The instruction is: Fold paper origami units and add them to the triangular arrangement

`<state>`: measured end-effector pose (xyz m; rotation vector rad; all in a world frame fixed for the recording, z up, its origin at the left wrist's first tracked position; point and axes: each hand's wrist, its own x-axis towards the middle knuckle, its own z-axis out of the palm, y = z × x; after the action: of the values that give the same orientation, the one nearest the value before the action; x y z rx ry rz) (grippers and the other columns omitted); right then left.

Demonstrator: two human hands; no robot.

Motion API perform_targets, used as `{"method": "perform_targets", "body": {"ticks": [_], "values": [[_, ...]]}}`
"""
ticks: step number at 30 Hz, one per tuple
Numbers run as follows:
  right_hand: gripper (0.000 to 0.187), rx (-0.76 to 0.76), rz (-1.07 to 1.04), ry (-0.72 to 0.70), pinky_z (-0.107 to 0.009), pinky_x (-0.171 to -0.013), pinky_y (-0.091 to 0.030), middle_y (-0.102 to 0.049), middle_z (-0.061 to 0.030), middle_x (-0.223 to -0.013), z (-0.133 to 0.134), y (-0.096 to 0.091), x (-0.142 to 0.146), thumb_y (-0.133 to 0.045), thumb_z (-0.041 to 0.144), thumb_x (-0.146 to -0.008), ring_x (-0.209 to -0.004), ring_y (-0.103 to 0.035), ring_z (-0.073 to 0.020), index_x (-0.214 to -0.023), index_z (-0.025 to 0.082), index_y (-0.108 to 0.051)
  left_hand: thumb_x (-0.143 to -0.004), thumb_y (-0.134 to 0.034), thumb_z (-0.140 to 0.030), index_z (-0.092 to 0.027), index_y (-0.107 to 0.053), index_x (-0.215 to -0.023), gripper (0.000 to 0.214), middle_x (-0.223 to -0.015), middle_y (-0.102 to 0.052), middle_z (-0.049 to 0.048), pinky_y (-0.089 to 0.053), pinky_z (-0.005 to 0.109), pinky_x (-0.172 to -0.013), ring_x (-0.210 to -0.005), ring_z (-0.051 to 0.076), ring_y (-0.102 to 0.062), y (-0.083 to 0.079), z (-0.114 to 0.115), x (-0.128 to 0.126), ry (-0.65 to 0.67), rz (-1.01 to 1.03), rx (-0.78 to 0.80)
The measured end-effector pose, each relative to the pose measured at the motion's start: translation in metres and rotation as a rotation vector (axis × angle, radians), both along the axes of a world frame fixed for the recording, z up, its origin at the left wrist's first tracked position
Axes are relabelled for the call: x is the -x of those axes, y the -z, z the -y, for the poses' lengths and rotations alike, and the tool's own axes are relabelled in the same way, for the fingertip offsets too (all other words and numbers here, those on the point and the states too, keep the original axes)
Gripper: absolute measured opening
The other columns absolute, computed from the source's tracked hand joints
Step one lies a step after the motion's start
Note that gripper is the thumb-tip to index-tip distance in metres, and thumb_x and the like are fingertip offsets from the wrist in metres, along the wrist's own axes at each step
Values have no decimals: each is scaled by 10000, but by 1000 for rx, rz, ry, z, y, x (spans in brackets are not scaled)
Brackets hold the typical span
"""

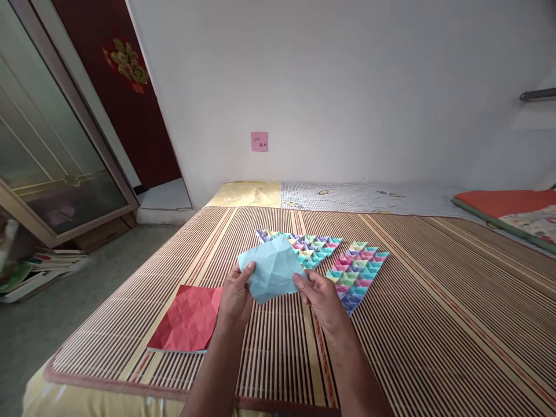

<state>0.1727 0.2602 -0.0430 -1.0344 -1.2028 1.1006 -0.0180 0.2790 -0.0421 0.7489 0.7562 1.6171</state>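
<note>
A creased light blue paper sheet (274, 267) is held up between both hands above a striped bamboo mat (434, 324). My left hand (236, 296) pinches its left edge, thumb on top. My right hand (319, 295) pinches its right lower edge. Behind the sheet lie two folded multicoloured origami panels, one (319, 248) partly hidden by the sheet, the other (356, 271) just right of my right hand. A creased red paper square (189, 317) rests on the mat left of my left hand, on top of other sheets.
The mat covers a bed with yellow and patterned sheets (347, 197) at the wall. An orange cushion (508, 202) lies far right. Books (39, 272) are piled on the floor at left by a glass door (47, 150). A pink note (259, 141) sticks on the wall.
</note>
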Motion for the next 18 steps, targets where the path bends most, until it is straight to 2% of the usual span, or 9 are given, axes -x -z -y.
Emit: {"method": "perform_targets", "body": {"ticks": [3,5,7,9,11,12,13,16,18], "values": [[487,3,7,-2,-252,-471,-274,-378,91,-462,2,0,2,-846,641,-710,-456,-321,-91,-673,191,-664,-688,-920,-420,-172,-734,-942,401,-953,-809,84,-595,366,-871,-979,274,-760,3,5,-2,-59,36,0],[483,3,1,14,-249,-468,-284,-412,87,-446,3,-2,0,-819,648,-739,-444,-344,-94,-684,197,-655,-655,-942,-406,-186,-697,-836,376,-866,-780,39,-587,311,-803,-866,213,-741,3,8,3,-123,49,6],[449,1,-3,34,-248,-494,-358,-525,55,-473,5,-6,-5,-797,625,-782,-464,-443,-114,-735,197,-671,-641,-955,-398,-188,-663,-769,382,-793,-738,1,-554,251,-713,-759,155,-696,1,13,11,-173,52,11],[419,-7,1,76,-261,-545,-448,-635,11,-537,8,-12,-11,-808,597,-784,-520,-553,-146,-771,195,-688,-703,-933,-395,-183,-684,-803,342,-815,-730,0,-512,210,-658,-760,136,-676,-4,19,19,-245,-9,14],[396,-26,2,145,-285,-603,-516,-713,-27,-625,11,-19,-16,-827,569,-769,-595,-646,-183,-804,193,-708,-800,-877,-437,-184,-704,-845,310,-841,-736,11,-481,190,-623,-755,126,-669,-10,26,24,-401,-202,16],[383,-45,-2,180,-298,-630,-539,-737,-38,-672,12,-22,-16,-832,556,-763,-637,-680,-202,-822,194,-718,-834,-843,-483,-183,-700,-828,332,-795,-721,7,-467,191,-591,-697,119,-648,-13,29,24,-397,-281,10],[368,-68,-7,208,-308,-654,-556,-750,-42,-713,14,-25,-16,-831,541,-762,-677,-702,-217,-835,197,-727,-857,-804,-542,-175,-701,-799,385,-752,-714,14,-465,199,-566,-643,119,-633,-15,32,22,-303,-350,9],[290,-144,6,212,-317,-708,-571,-749,-29,-781,17,-31,-12,-799,486,-804,-754,-713,-227,-836,206,-733,-840,-755,-675,-132,-761,-853,543,-823,-775,110,-555,272,-605,-688,189,-716,-19,40,4,207,-396,55],[244,-180,36,157,-303,-699,-558,-724,-11,-764,19,-31,-7,-764,451,-847,-741,-691,-211,-832,210,-727,-770,-823,-678,-126,-785,-1018,606,-977,-806,156,-617,325,-702,-854,253,-771,-20,43,-12,355,-272,95]]}}
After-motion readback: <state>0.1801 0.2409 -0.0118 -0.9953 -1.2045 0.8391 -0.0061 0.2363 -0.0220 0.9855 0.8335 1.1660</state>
